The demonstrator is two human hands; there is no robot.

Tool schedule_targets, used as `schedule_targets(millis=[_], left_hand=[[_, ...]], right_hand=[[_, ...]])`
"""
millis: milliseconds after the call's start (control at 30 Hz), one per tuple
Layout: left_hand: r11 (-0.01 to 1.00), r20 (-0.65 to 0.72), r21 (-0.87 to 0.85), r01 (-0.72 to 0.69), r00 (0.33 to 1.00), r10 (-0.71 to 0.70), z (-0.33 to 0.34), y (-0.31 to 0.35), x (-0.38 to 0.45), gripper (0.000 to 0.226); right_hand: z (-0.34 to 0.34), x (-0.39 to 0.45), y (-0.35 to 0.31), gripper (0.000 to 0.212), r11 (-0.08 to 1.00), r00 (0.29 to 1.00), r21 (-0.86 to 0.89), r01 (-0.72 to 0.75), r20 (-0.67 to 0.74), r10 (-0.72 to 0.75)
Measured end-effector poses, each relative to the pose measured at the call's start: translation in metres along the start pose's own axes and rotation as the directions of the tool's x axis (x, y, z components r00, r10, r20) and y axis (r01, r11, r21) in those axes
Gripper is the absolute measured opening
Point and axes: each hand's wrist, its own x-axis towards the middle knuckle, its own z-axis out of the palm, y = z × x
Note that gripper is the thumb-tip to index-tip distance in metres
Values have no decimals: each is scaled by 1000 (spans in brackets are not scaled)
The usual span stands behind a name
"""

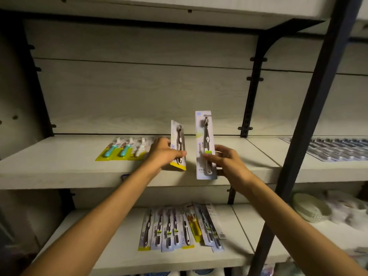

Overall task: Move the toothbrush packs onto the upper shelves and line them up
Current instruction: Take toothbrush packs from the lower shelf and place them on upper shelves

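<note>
My left hand (163, 153) grips a yellow-edged toothbrush pack (177, 144), held upright over the upper shelf (59, 166). My right hand (225, 159) pinches a taller white toothbrush pack (205, 140) by its lower half, upright just in front of the shelf edge. Three yellow-backed packs (123, 150) lie flat side by side on the upper shelf, left of my left hand. Several more packs (179, 228) lie in a loose, overlapping row on the lower shelf (111, 253).
A dark metal upright (310, 124) and a bracket (253, 86) divide the shelving on the right. Beyond it, rows of dark packs (338, 148) cover the neighbouring shelf, and pale round items (310, 208) sit below. Another shelf (179, 8) hangs overhead.
</note>
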Motion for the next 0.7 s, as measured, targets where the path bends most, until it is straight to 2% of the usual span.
schedule_targets(millis=[100, 167, 200, 267, 300, 333, 400, 433, 500, 600, 700], left_hand=[[980, -53, 197, 1, 999, 9, 16, -1, 20, 45], [935, -71, 353, 3, 997, 24, 24, -5, 30, 63], [923, -71, 386, -1, 997, 31, 26, -7, 32, 63], [890, -71, 454, -39, 994, 80, 30, -10, 34, 39], [856, -76, 512, -73, 989, 130, 32, -12, 35, 33], [788, -77, 606, -104, 979, 188, 32, -14, 35, 37], [546, -47, 828, -128, 954, 295, 33, -14, 33, 46], [444, -23, 886, -135, 943, 332, 33, -14, 33, 48], [367, 17, 918, -152, 939, 344, 34, -16, 32, 48], [338, 88, 918, -208, 937, 337, 35, -21, 31, 42], [313, 101, 927, -206, 942, 321, 35, -17, 29, 42]], right_hand=[[-14, 10, 1, 31, 1000, 1000, -11, -2, 5, 2], [-24, 14, 2, 30, 1000, 1000, -24, 3, 13, -2], [-28, 16, 2, 29, 1000, 1000, -27, 6, 13, -6], [-37, 20, 3, 29, 1000, 1000, -27, 9, 14, -9], [-41, 21, 4, 30, 1000, 1000, -25, 9, 15, -9], [-44, 23, 5, 30, 1000, 1000, -24, 9, 19, -9], [-49, 26, 7, 30, 1000, 1000, -23, 3, 30, -3], [-51, 27, 8, 30, 1000, 999, -17, -1, 32, 2], [-52, 30, 9, 30, 1000, 999, -7, -6, 39, 7], [-53, 33, 10, 29, 1000, 999, -11, -1, 51, 1], [-54, 34, 10, 28, 1000, 998, -12, -2, 60, 3]])
